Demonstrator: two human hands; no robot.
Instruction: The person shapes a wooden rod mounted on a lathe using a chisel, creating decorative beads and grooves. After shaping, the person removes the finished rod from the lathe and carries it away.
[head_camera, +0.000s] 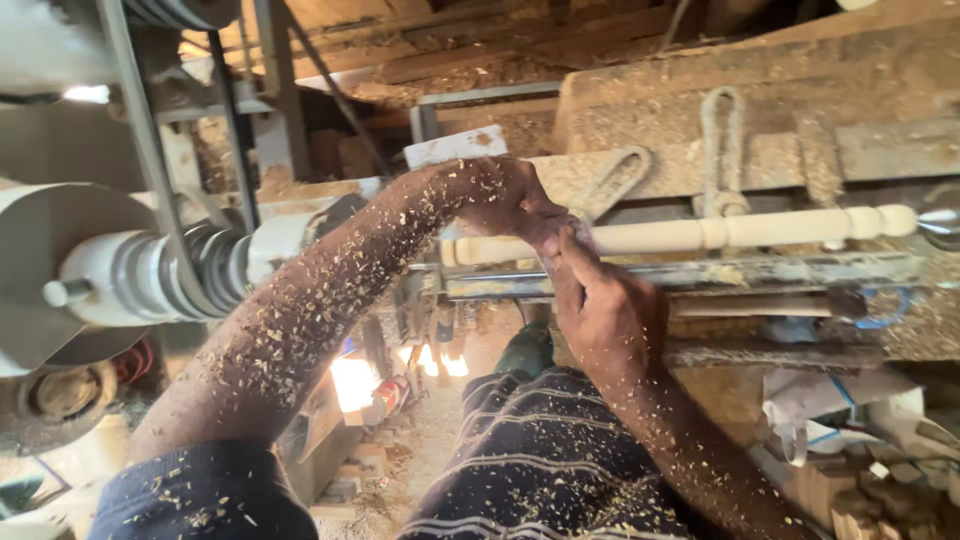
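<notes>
A pale turned wooden spindle (740, 231) lies horizontally in a wood lathe, with beads cut near its right end. My left hand (500, 195) arches over the spindle's left part, its fingers curled down on it. My right hand (600, 305) comes up from below and grips a thin metal tool (560, 250) whose tip meets the wood where both hands join. Wood shavings cover both forearms.
The lathe's metal tool rest (720, 277) runs just under the spindle. A grooved pulley with a belt (190, 270) sits at the left. Sawdust coats the bed behind (760, 90). Wood offcuts (880, 500) pile at the lower right. My striped-clad knee (530, 450) is below.
</notes>
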